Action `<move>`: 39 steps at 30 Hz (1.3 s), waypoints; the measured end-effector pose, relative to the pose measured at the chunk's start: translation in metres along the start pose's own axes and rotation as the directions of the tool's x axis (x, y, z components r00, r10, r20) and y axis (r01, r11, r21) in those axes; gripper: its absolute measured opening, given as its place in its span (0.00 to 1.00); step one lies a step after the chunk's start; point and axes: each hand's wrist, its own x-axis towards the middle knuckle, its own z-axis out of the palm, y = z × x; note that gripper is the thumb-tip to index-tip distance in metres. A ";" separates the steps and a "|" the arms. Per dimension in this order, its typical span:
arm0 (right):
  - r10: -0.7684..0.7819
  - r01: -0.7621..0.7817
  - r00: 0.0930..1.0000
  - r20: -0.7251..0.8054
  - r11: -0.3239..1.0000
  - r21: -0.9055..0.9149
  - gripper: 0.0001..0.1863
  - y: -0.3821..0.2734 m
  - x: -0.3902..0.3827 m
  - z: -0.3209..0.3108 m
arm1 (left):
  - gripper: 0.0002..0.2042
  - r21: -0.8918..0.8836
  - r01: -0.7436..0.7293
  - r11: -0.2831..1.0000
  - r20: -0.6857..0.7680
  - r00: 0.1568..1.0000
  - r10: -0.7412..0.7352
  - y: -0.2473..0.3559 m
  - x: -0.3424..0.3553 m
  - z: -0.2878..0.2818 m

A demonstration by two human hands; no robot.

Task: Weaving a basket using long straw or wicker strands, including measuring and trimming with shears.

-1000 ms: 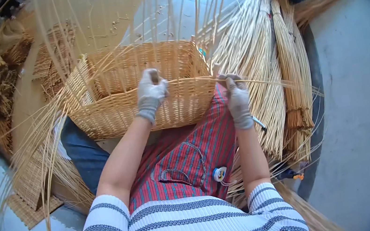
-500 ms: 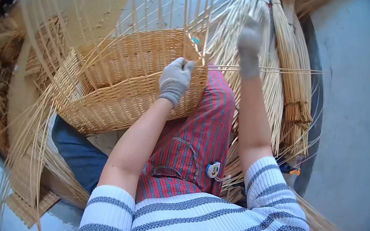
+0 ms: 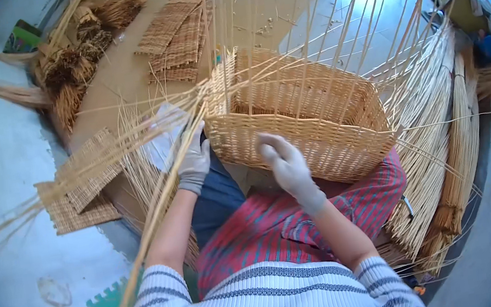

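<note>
A half-woven wicker basket (image 3: 307,148) with tall upright stakes rests across my lap, on a red plaid cloth (image 3: 249,225). My left hand (image 3: 195,160), in a pale glove, is at the basket's left corner, closed around a bundle of long wicker rods (image 3: 168,186); the rods partly hide its fingers. More rods fan out leftward from that corner. My right hand (image 3: 288,166), gloved too, hovers in front of the basket's near wall. It is blurred, its fingers loosely bent and apart, with nothing seen in them.
Bundles of pale rods (image 3: 426,140) and a browner bundle (image 3: 460,142) lie on the right. Woven panels (image 3: 176,40) lie beyond the basket, with others (image 3: 84,189) at the left. Dried fibre bundles (image 3: 78,57) are at the far left. The stakes rise high above the basket.
My left hand has left the basket's right corner for the rods at its left corner. My right hand has come from the right to the basket's front. The view has shifted leftward.
</note>
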 end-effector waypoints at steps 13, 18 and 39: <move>-0.311 0.068 0.931 -0.191 0.662 -0.747 0.44 -0.011 0.238 0.089 | 0.26 -0.016 -0.126 0.992 0.271 0.954 0.125 -0.068 0.024 0.034; -0.001 -0.272 0.887 -0.461 0.806 -0.526 0.42 0.001 0.246 0.093 | 0.25 -0.143 -0.113 0.983 0.228 0.963 0.144 -0.063 0.029 0.029; 0.197 -0.296 0.895 -0.401 0.934 -0.201 0.52 0.026 0.233 0.113 | 0.25 -0.217 -0.029 0.976 0.392 0.913 0.114 -0.099 0.046 0.044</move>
